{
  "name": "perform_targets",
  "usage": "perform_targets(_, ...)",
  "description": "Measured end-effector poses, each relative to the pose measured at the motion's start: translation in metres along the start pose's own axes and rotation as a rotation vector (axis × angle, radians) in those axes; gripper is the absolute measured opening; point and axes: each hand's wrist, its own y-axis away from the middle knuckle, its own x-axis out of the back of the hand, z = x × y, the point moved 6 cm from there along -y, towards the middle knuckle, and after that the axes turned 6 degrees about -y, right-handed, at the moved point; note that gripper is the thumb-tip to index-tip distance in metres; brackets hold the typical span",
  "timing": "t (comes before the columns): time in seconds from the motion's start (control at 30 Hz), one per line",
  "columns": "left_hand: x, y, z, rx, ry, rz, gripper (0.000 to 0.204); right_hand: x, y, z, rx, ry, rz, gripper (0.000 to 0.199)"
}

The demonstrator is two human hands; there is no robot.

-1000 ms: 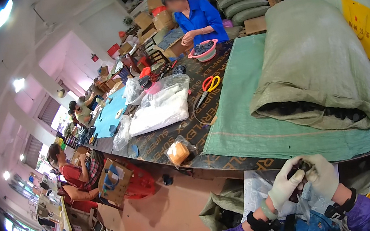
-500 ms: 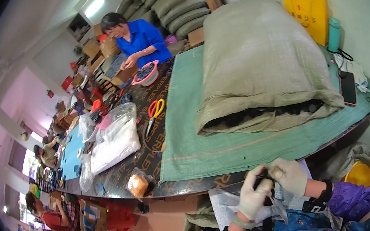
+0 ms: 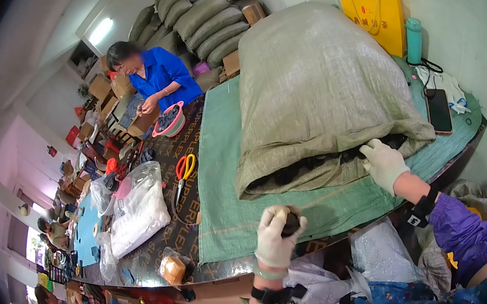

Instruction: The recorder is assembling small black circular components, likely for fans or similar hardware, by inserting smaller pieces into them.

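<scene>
My left hand (image 3: 273, 240), in a white glove, is closed around a small dark round piece (image 3: 291, 225) near the table's front edge. In a matching glove, my right hand (image 3: 384, 163) is at the mouth of a large olive woven sack (image 3: 322, 72). Its fingers are curled at the opening, and what they grip there cannot be made out. Dark pieces (image 3: 287, 174) show inside the sack's mouth. The sack lies on a green woven sheet (image 3: 221, 217) covering the table's right part.
Left on the table are yellow-and-red scissors (image 3: 183, 173) and a white plastic-wrapped bundle (image 3: 140, 213). A person in blue (image 3: 164, 76) works beside a pink basin (image 3: 169, 122). A phone (image 3: 438, 111), teal bottle (image 3: 414, 41) and yellow bag (image 3: 377, 21) are at the right.
My hands were together before my lap and have parted. The left moved left and up with the dark piece; the right moved up to the sack's mouth. The view has shifted slightly.
</scene>
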Motion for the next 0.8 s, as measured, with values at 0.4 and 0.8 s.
perform_targets(0.4,0.001,-0.116,-0.006,-0.124,-1.785,0.074,0.03,-0.032,0.023,-0.035,0.278,0.001,-0.202,0.013)
perform_targets(0.8,0.028,-0.029,0.008,-0.332,-1.695,0.158,0.023,-0.027,0.044,-0.027,0.173,-0.149,-0.192,0.016)
